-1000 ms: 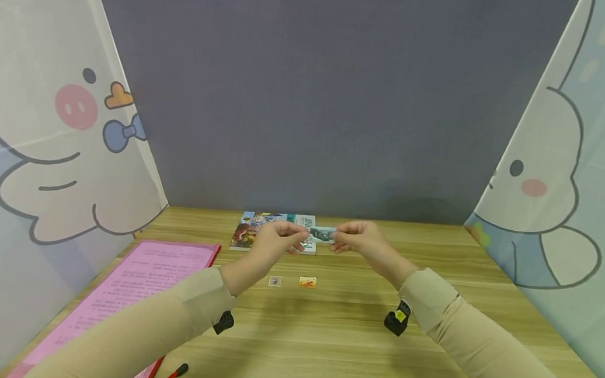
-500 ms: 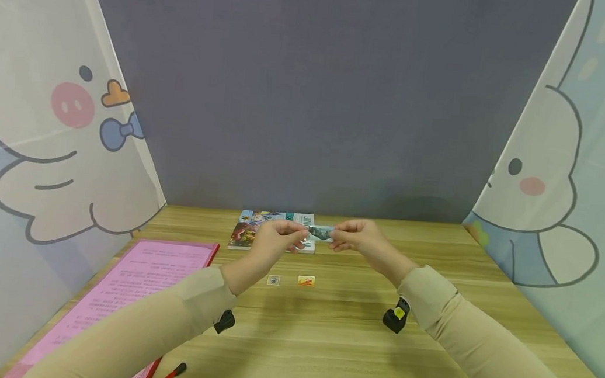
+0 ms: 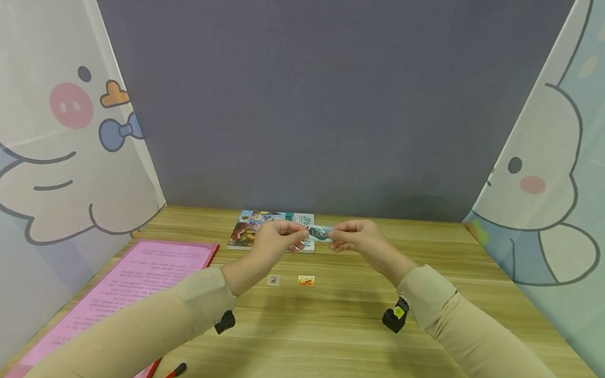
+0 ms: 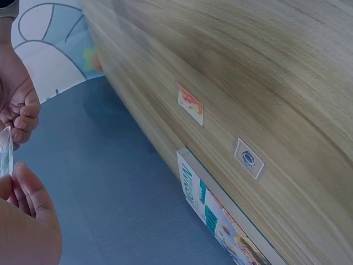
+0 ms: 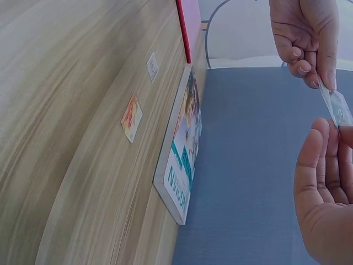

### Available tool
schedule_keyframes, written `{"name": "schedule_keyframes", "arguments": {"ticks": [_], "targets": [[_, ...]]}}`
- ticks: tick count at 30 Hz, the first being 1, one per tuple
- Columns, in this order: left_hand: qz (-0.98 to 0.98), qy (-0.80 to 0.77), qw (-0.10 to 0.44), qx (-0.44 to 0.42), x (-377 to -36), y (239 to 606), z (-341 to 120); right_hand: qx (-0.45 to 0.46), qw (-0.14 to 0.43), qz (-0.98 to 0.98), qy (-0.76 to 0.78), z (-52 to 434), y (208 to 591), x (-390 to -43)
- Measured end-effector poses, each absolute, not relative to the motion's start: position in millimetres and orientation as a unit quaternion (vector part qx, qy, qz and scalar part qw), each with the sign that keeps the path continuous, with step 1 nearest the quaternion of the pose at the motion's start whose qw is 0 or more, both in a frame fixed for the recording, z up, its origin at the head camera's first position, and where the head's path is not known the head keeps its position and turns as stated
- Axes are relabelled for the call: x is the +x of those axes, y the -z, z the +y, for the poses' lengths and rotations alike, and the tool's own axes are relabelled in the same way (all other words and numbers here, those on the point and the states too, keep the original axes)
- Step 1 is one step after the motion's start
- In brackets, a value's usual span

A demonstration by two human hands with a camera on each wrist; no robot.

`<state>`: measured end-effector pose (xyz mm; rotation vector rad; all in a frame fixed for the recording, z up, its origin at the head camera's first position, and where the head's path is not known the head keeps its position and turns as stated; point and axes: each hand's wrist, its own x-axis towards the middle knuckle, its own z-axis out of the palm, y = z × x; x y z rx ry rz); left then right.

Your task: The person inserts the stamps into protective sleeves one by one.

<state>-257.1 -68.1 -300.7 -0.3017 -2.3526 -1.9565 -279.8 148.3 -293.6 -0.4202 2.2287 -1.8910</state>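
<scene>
- The left hand [image 3: 277, 238] and the right hand [image 3: 354, 238] are raised above the far middle of the tabletop [image 3: 334, 343], facing each other, with a small card [image 3: 321, 233] stretched between them.
- Left grip: thumb and fingertips pinch the card's left end; in the right wrist view that hand [image 5: 306, 34] pinches the upper edge of the card [image 5: 337, 108] while the other fingers curl in.
- Right grip: thumb and forefinger pinch the card's right end; in the right wrist view the right hand [image 5: 325, 193] holds the card's lower end.
- In the left wrist view only a thin pale edge of the card [image 4: 6, 153] shows at the frame's left side, so its picture cannot be read there.
- The card is held in the air, apart from the tabletop, just in front of the picture book [image 3: 270, 230] that lies flat by the back wall.
- Two more small cards lie flat below the hands, side by side but apart: a grey-blue card [image 3: 273, 280] and an orange card [image 3: 306, 280].
- A pink sheet [image 3: 127, 288] lies at the left, with a red-handled tool [image 3: 168, 377] at its near corner.
- As I judge it, the step in hand is handling or inspecting this one card with both hands, the other two being already laid out.
- The next move likely calls for one hand to let go so the other can carry the card; the pinch is at the thin edges, so it needs a light, steady hold to avoid bending or dropping it.
</scene>
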Motion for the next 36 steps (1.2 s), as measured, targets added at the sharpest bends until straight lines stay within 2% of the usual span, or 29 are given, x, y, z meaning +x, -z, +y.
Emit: {"name": "schedule_keyframes", "arguments": {"ticks": [24, 36], "targets": [[-0.775, 0.625, 0.031, -0.088, -256.9, 298.8, -66.5, -0.130, 0.096, 0.758, 0.632, 148.8, 292.7, -280.5], [-0.778, 0.623, 0.044, -0.066, -257.2, 298.3, -65.2, -0.153, 0.104, 0.747, 0.638, 150.5, 293.8, -277.0]]}}
